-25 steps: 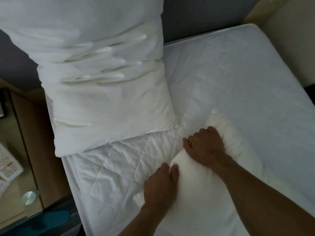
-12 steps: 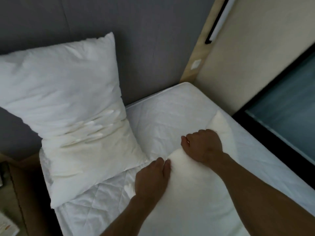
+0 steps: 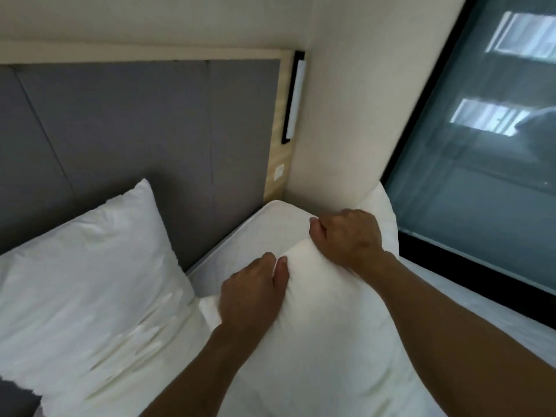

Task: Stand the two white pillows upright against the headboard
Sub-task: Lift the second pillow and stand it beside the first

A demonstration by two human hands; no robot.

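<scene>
One white pillow point(image 3: 90, 272) leans upright against the grey padded headboard point(image 3: 135, 124) at the left. A second white pillow point(image 3: 325, 332) is lifted off the mattress in front of me, its top edge bunched. My left hand point(image 3: 249, 293) grips that edge on the left and my right hand point(image 3: 346, 236) grips it further right. This pillow's far corner pokes up behind my right hand, near the wall.
The white mattress point(image 3: 258, 227) corner shows between the pillows, tight to the cream wall point(image 3: 346, 115). A large dark window point(image 3: 481, 176) runs along the right. A slim wall lamp point(image 3: 293, 97) hangs on the wooden headboard frame.
Both hands have raised the second pillow off the mattress, toward the headboard and wall. My view has tilted up, so more headboard and window show.
</scene>
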